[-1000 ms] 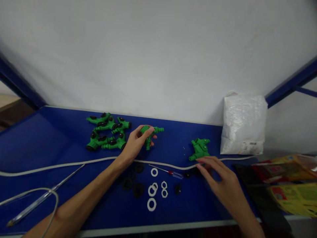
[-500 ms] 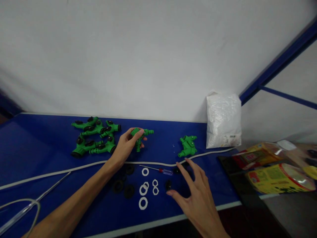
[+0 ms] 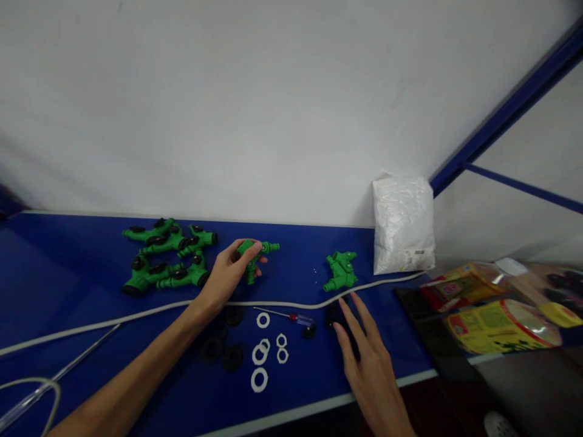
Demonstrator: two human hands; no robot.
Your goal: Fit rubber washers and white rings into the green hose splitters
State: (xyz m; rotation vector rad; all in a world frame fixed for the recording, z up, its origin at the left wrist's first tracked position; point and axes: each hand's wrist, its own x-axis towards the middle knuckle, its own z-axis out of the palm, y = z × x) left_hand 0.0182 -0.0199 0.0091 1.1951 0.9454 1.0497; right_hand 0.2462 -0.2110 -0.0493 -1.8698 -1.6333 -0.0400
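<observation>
My left hand [image 3: 230, 270] is closed around a green Y-shaped hose splitter [image 3: 250, 255], whose ribbed outlets stick out past the fingers. Over the table's right half, my right hand [image 3: 367, 358] has its fingers stretched and apart. Its fingertips are at some small black parts [image 3: 333, 314], partly covered by the fingers; contact is hard to make out. Left of it, a small black piece [image 3: 310, 331] lies against the handle of a screwdriver [image 3: 303, 320]. Beyond the right hand is another green splitter [image 3: 340, 271], showing no black knobs.
Several green splitters with black knobs [image 3: 166, 243] are grouped at the left. White rings [image 3: 259, 380] and black rings [image 3: 233, 358] lie near the front. A pale cable [image 3: 146, 312] crosses the blue table [image 3: 300, 237]. A white package [image 3: 404, 224] leans against the wall.
My right hand has moved right, from the small black piece to the other black parts. That piece now sits closer to the screwdriver handle. My left hand keeps its hold; the view shifted slightly.
</observation>
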